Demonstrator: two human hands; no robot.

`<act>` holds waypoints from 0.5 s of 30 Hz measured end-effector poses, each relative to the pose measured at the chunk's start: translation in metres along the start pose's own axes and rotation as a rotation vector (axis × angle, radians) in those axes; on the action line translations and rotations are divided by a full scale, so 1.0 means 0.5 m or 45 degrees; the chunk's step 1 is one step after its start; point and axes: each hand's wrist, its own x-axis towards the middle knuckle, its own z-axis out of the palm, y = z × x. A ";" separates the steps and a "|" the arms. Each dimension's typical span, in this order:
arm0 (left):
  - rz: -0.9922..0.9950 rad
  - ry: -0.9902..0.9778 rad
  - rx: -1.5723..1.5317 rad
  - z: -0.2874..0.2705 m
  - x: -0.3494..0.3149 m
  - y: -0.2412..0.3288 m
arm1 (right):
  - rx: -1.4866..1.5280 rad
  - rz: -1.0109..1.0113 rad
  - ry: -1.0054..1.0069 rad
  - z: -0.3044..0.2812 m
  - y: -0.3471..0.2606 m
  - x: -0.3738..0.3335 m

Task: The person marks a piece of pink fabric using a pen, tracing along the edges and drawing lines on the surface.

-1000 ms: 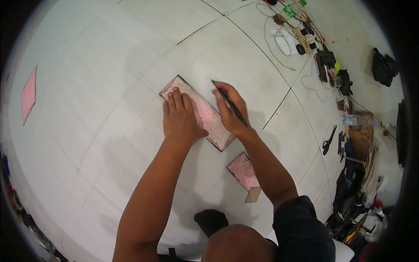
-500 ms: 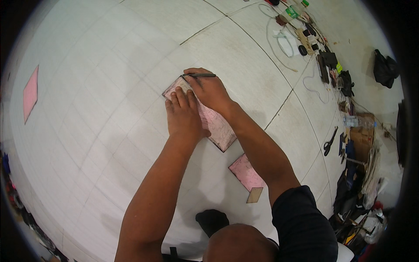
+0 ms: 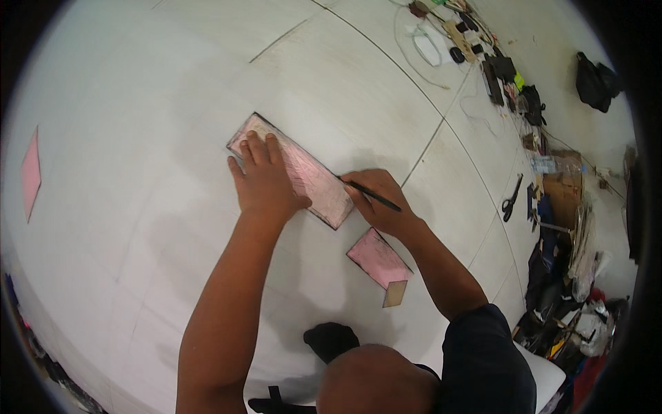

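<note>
A long pink rectangular board [image 3: 314, 181] with dark, smudged edges lies flat and slanted on the white surface. My left hand [image 3: 264, 181] presses on it, fingers spread and lying flat over its left half, thumb at the near edge. In my right hand [image 3: 387, 200] a slim black pen [image 3: 376, 196] is pinched, its tip at the board's far long edge close to the right corner. Just below that hand lies a shorter pink piece [image 3: 379, 259], with a small tan piece [image 3: 394, 293] overlapping its near end.
Another pink piece [image 3: 32, 176] lies far left. Black scissors [image 3: 511, 199] rest on the right. Along the right wall are a clear plastic bottle [image 3: 555, 164], a cardboard box [image 3: 562, 193], cables and assorted clutter. A black bag [image 3: 596, 83] is at the upper right.
My right hand has slid with the pen along the board's far edge, from its upper left end toward the right corner. My left hand stays flat on the board.
</note>
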 end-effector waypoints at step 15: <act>0.131 0.048 -0.076 0.015 0.003 -0.011 | 0.370 0.334 0.458 0.028 0.001 -0.127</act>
